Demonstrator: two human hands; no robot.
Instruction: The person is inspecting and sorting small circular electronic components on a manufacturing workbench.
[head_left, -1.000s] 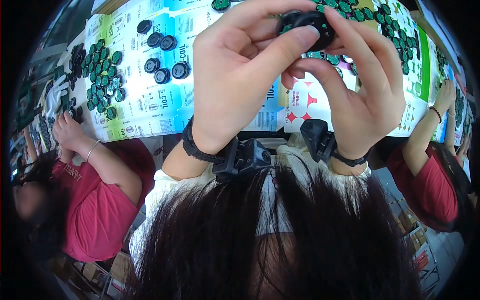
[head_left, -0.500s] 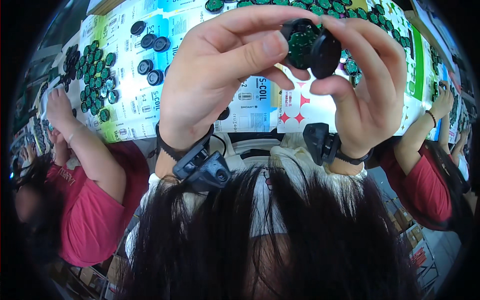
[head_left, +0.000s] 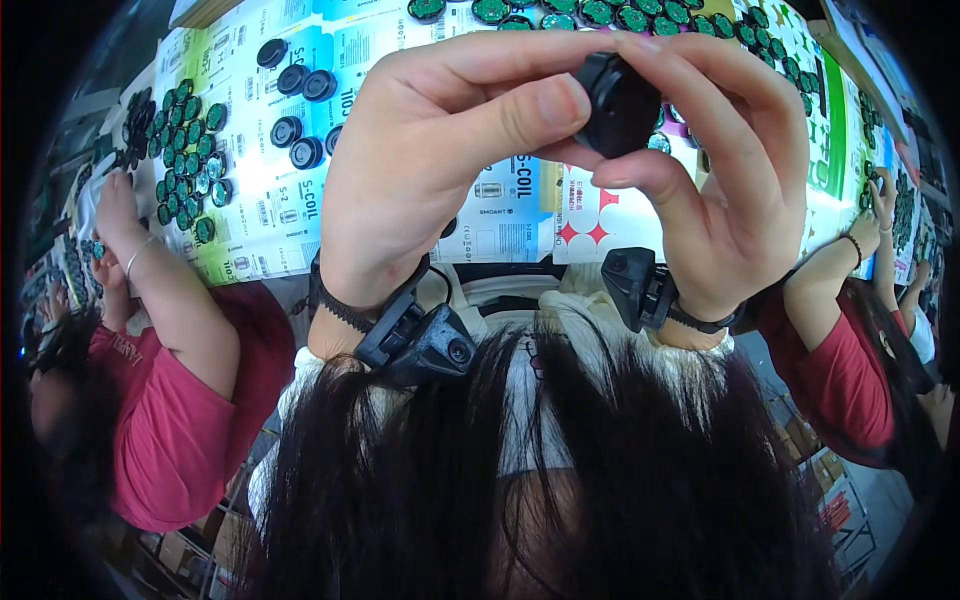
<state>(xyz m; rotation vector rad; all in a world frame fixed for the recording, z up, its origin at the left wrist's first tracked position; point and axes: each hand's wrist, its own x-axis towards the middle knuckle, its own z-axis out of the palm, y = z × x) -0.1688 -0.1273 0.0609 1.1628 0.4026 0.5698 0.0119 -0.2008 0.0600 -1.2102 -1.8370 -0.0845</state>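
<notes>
Over the table's near side, my left hand (head_left: 410, 160) grips a black round housing (head_left: 595, 78) between thumb and fingers. My right hand (head_left: 745, 170) has its thumb and fingertips closed on a dark disc-shaped cover (head_left: 628, 108), which lies face to face against the housing. The cover hides the inside of the housing; whether the two are fully seated together I cannot tell. Past my left hand, several black round caps (head_left: 305, 153) lie on the printed sheets. Round green circuit boards in dark rims (head_left: 632, 18) are spread beyond my hands.
Another cluster of round green boards (head_left: 185, 160) lies at the left. Printed card sheets (head_left: 505, 240) cover the table. Co-workers in red sit close on both sides, one arm (head_left: 175, 290) at the left and another (head_left: 830, 275) at the right.
The cover has come leftward onto the housing with my right hand, and the green board seen inside is now hidden. My left hand has hardly moved.
</notes>
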